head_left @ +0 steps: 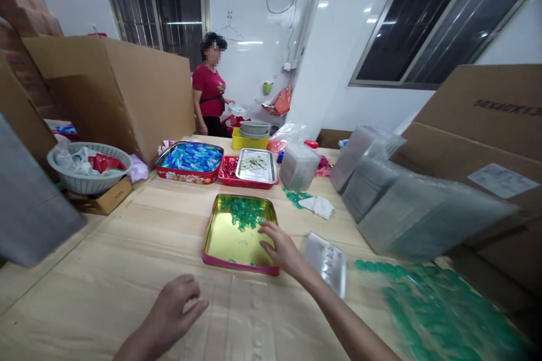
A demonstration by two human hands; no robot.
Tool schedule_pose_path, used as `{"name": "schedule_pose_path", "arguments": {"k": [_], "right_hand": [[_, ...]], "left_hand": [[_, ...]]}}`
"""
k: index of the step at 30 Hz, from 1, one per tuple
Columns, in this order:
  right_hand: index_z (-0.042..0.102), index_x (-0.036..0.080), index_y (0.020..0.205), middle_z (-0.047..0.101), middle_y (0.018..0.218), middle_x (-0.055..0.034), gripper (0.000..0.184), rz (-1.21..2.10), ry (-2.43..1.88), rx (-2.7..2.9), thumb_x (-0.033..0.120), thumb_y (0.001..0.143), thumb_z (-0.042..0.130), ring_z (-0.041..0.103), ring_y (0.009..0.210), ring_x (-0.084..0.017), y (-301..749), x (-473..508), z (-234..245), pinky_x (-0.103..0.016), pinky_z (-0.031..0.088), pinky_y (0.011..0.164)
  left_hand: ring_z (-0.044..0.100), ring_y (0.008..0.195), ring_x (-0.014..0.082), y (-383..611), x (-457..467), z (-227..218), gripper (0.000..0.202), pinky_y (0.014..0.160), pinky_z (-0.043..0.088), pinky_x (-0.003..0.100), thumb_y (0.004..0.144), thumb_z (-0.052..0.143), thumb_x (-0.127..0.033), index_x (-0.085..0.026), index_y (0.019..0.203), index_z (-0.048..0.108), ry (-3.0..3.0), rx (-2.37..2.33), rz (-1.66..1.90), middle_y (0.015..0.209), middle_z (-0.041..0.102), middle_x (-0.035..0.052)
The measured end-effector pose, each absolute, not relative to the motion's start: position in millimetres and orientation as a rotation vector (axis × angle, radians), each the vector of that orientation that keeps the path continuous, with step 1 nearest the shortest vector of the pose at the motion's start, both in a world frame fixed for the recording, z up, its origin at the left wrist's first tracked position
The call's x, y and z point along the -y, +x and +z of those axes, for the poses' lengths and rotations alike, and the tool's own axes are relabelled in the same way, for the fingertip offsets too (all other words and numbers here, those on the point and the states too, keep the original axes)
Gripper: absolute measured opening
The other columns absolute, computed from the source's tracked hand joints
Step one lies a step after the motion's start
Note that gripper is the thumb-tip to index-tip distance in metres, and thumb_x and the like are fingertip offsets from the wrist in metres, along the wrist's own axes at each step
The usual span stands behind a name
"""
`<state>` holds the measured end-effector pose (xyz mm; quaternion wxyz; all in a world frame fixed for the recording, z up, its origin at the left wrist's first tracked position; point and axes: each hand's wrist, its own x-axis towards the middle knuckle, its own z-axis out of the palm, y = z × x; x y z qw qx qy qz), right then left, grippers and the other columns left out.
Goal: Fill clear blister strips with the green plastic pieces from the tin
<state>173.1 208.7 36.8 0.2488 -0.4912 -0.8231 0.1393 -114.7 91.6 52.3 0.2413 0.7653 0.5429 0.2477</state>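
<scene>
My right hand [282,245] reaches over the right side of a gold-lined, pink-rimmed tin [215,237]. Its thumb and fingers are apart, and I see nothing between them. Just beyond the fingertips, green translucent pieces [245,212] are heaped at the tin's far side, with a few more along its near edge. My left hand [171,307] hovers at the lower left with fingers half bent and thumb held away, showing nothing inside. Close to it, a clear plastic blister sheet [241,316] lies on the table. Right of the tin rests another clear moulded tray [328,265].
Behind the tin stand a red tin of blue pieces [192,158] and a metal tray [256,166] on a red one. Stacked clear packs [406,208] and filled green sheets [444,304] occupy the right. Cartons [148,96] and a basket [91,177] flank the left; a person [210,87] stands behind.
</scene>
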Motion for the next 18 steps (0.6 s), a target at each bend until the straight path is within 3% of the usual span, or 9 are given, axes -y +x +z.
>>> {"name": "schedule_pose_path", "arguments": {"k": [3, 5, 9, 13, 18], "right_hand": [[0.056, 0.014, 0.103, 0.056, 0.113, -0.0132, 0.036, 0.373, -1.489, 2.244, 0.004, 0.069, 0.054, 0.053, 0.106, -0.024, 160.3, -261.7, 27.1, -0.035, 0.041, 0.09], [0.055, 0.012, 0.104, 0.057, 0.108, -0.0149, 0.044, 0.381, -1.541, 2.254, -0.001, 0.062, 0.054, 0.054, 0.103, -0.026, 154.1, -286.1, 18.0, -0.036, 0.041, 0.088], [0.052, 0.013, 0.11, 0.057, 0.106, -0.0135, 0.058, 0.432, -1.611, 2.264, -0.005, 0.055, 0.052, 0.054, 0.101, -0.025, 145.9, -309.3, 0.7, -0.032, 0.039, 0.085], [0.054, 0.014, 0.104, 0.056, 0.103, -0.0115, 0.051, 0.502, -1.645, 2.197, -0.001, 0.055, 0.055, 0.055, 0.094, -0.023, 139.9, -317.1, -12.7, -0.03, 0.041, 0.08], [0.058, 0.017, 0.097, 0.059, 0.093, -0.0055, 0.045, 0.637, -1.564, 2.074, 0.0, 0.054, 0.055, 0.057, 0.087, -0.02, 136.7, -320.6, -20.3, -0.028, 0.043, 0.076]], "left_hand": [[0.055, 0.063, 0.0151, -77.5, -152.4, 58.5, 0.019, 0.06, 0.037, 0.025, 0.077, 0.052, -0.029, -0.019, 0.061, 0.056, 2.006, -1.582, 0.645, 0.062, 0.058, 0.0009], [0.058, 0.072, 0.0174, -54.9, -193.8, 54.5, 0.008, 0.066, 0.04, 0.026, 0.074, 0.056, -0.026, -0.018, 0.073, 0.059, 1.932, -1.665, 0.639, 0.071, 0.062, 0.0025], [0.056, 0.098, 0.0238, -19.6, -255.7, 31.9, 0.038, 0.081, 0.04, 0.031, 0.06, 0.069, -0.019, -0.017, 0.096, 0.054, 1.87, -1.742, 0.627, 0.107, 0.058, 0.0103], [0.053, 0.106, 0.0283, 4.9, -286.0, 9.1, 0.051, 0.087, 0.039, 0.035, 0.055, 0.07, -0.007, -0.015, 0.101, 0.051, 1.719, -1.76, 0.631, 0.115, 0.052, 0.0151], [0.049, 0.111, 0.0264, 19.8, -305.1, -5.0, 0.045, 0.091, 0.039, 0.036, 0.064, 0.066, -0.007, -0.014, 0.106, 0.051, 1.387, -1.676, 0.769, 0.115, 0.054, 0.0141]]}}
